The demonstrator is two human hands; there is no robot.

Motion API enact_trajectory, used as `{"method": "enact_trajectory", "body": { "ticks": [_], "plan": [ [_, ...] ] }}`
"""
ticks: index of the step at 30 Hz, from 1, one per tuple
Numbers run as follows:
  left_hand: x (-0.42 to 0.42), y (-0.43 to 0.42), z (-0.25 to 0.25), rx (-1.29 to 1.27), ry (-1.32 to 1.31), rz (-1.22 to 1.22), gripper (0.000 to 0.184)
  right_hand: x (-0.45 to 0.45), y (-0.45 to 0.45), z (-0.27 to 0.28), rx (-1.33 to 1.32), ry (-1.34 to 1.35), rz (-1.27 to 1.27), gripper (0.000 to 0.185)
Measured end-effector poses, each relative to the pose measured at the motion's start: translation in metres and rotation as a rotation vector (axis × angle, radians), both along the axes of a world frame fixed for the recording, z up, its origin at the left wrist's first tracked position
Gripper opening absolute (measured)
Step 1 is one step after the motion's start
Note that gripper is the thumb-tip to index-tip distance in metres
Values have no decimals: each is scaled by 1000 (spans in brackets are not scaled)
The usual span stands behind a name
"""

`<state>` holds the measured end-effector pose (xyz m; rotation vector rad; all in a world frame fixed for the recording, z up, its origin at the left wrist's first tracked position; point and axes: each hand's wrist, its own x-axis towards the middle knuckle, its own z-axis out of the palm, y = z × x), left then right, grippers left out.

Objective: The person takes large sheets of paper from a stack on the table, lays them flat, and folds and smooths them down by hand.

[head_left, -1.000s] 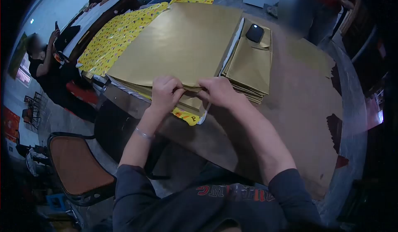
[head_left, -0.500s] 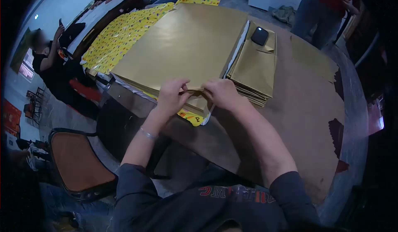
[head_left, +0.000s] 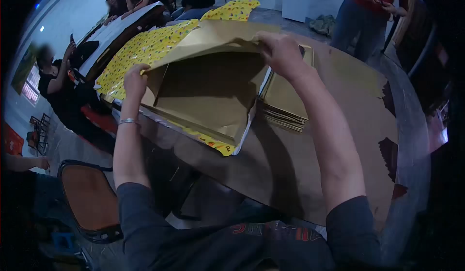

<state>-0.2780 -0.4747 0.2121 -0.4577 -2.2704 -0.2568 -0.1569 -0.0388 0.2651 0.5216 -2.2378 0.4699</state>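
In the head view, the left hand (head_left: 135, 82) is closed with its fingers pinched on the left of the near edge of a gold sheet (head_left: 206, 43), and the right hand (head_left: 283, 53) grips that edge farther right. The sheet arches above a gold paper stack (head_left: 208, 84) on the brown counter (head_left: 339, 145), between yellow patterned wrapping (head_left: 145, 41) and folded gold paper (head_left: 286, 94).

A brown chair (head_left: 91, 196) stands near left, a person in black (head_left: 63, 89) beyond; far right are a white cabinet (head_left: 296, 4) and a person in red (head_left: 356, 21).
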Motion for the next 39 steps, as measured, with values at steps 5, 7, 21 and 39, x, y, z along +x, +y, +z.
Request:
{"method": "enact_trajectory", "body": {
  "ticks": [5,7,21,39],
  "plan": [
    [19,36,137,92,85,-56,27,6,57,72,-219,261,-15,18],
    [33,45,191,15,106,-41,31,21,83,97,-223,364,-65,18],
    [94,102,344,262,349,-463,37,271,203,183,18,425,-631,21],
    [165,260,364,61,367,-634,32,486,248,191,154,337,-1106,24]
  ]
}}
